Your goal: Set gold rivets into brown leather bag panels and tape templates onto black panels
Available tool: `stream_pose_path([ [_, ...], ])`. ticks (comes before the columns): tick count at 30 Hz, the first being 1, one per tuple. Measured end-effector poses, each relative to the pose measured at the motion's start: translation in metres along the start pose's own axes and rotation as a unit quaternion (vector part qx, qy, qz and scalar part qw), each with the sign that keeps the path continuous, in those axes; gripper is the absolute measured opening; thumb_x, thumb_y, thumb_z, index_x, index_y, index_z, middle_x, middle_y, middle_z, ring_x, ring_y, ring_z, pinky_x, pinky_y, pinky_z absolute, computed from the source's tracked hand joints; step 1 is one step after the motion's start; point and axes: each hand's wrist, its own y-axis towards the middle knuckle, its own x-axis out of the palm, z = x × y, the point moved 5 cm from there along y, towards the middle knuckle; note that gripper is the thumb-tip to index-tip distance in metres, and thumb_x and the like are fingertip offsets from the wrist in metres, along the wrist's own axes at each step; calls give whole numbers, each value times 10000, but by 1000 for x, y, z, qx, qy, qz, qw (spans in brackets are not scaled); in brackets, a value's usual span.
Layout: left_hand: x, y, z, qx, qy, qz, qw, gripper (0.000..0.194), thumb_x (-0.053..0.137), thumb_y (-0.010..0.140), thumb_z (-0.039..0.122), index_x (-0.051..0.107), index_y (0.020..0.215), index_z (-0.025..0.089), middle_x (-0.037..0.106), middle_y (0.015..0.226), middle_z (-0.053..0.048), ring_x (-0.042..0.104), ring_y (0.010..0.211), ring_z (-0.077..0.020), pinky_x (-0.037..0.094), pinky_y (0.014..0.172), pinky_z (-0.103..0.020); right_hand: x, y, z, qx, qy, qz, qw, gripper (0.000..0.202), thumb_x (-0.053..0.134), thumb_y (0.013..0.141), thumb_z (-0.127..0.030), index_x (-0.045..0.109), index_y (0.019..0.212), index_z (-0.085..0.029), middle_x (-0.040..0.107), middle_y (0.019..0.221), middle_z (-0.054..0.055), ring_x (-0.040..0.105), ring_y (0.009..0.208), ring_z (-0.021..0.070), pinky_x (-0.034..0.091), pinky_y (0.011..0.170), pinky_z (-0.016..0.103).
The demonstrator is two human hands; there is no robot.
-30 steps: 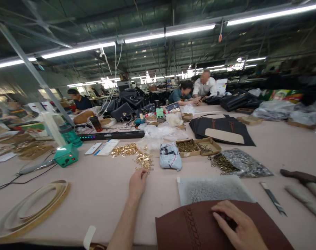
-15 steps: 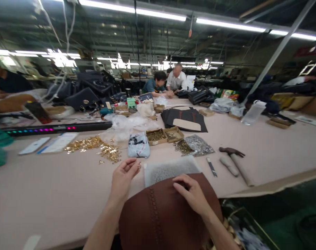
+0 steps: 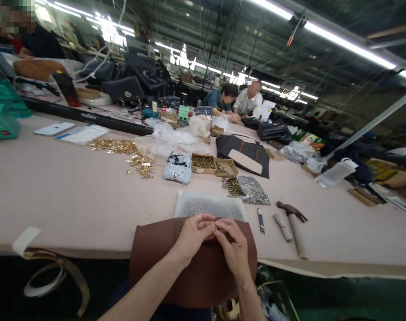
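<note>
A brown leather piece [image 3: 149, 254] with a stitched line lies over the table's front edge, its lower part hanging towards me. At its upper edge my two hands meet. Between the fingertips shows a small gold metal fitting [image 3: 215, 228]. My left hand [image 3: 198, 234] pinches it from the left. My right hand [image 3: 232, 243] is closed at the leather's upper edge, thumb and forefinger against the fitting; its other fingertips are hidden. Just beyond the leather lies a pale slab with a speckled grey surface [image 3: 209, 204].
Gold fittings [image 3: 136, 156] lie heaped at left. Behind the slab are a plastic-wrapped packet [image 3: 178, 168], small boxes of metal parts [image 3: 203, 162] and a bag of hardware [image 3: 251, 189]. A cutter [image 3: 260, 221] and a hammer [image 3: 294, 227] lie right. Two people lean over the table's far end.
My left hand has moved right with the small fitting and now meets my right hand at the leather's upper edge. The leather has shifted, and the view has tilted and turned.
</note>
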Motion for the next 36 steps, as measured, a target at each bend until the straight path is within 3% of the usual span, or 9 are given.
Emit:
stream_pose_path([
  [7, -4, -8, 7, 29, 63, -28, 997, 367, 796, 810, 425, 707, 1060, 171, 781, 1031, -98, 737, 960, -201, 575, 910, -312, 7, -6, -1, -26, -70, 18, 997, 149, 652, 997, -277, 785, 1063, -288, 672, 1118, 76, 650, 1075, 234, 533, 967, 393],
  [10, -11, -13, 34, 90, 253, -55, 962, 381, 688, 885, 370, 685, 1233, 216, 729, 1229, -105, 682, 1166, -261, 527, 1054, -402, 2, -5, 2, -8, -54, 40, 998, 102, 656, 991, -275, 756, 983, -255, 672, 1077, 64, 641, 1039, 223, 516, 941, 366],
  [12, -20, -15, 56, 131, 477, -42, 868, 466, 762, 824, 327, 675, 1274, 242, 675, 1314, -102, 601, 1280, -317, 457, 1134, -462, -2, -2, 5, 16, -29, 43, 999, 98, 648, 995, -282, 722, 944, -242, 668, 956, 34, 635, 904, 195, 515, 833, 322],
  [15, -32, -11, 80, 103, 726, -15, 680, 544, 911, 673, 399, 705, 1147, 227, 650, 1264, -119, 562, 1273, -382, 466, 1099, -490, 2, 3, 7, 42, -7, -18, 999, 107, 625, 1012, -279, 718, 971, -245, 642, 849, 4, 594, 749, 162, 484, 697, 282],
  [16, -35, -9, 84, 84, 763, -17, 641, 556, 919, 659, 461, 702, 1107, 216, 653, 1224, -126, 582, 1232, -385, 500, 1046, -476, 6, 4, 6, 37, -10, -50, 998, 118, 615, 1019, -271, 730, 998, -250, 649, 863, 8, 597, 749, 160, 484, 695, 281],
  [18, -36, -5, 87, 57, 795, -38, 603, 597, 896, 667, 566, 683, 1085, 199, 662, 1179, -136, 633, 1138, -373, 544, 938, -437, 15, 5, 1, 12, -25, -113, 993, 168, 581, 1037, -249, 748, 1053, -263, 677, 921, 24, 628, 810, 170, 500, 747, 294],
  [20, -35, -1, 85, 37, 800, -64, 596, 637, 884, 662, 611, 666, 1090, 192, 685, 1141, -130, 674, 1053, -359, 552, 862, -411, 21, 4, -4, -12, -39, -149, 988, 202, 555, 1050, -233, 750, 1090, -272, 706, 976, 37, 657, 890, 185, 516, 816, 312],
  [25, -33, 3, 77, 48, 777, -103, 619, 593, 886, 662, 582, 647, 1044, 197, 717, 1119, -105, 693, 1032, -334, 520, 802, -360, 23, 2, -7, -13, -58, -142, 988, 125, 615, 1023, -222, 731, 1017, -267, 739, 988, 29, 689, 929, 194, 532, 854, 315],
  [36, -31, -11, 76, 69, 739, -78, 666, 476, 901, 694, 444, 611, 1006, 233, 745, 1011, -49, 708, 969, -312, 445, 691, -323, 26, 1, -9, -41, -59, -134, 988, 159, 615, 1018, -174, 748, 1036, -258, 747, 997, 35, 702, 941, 188, 556, 862, 317],
])
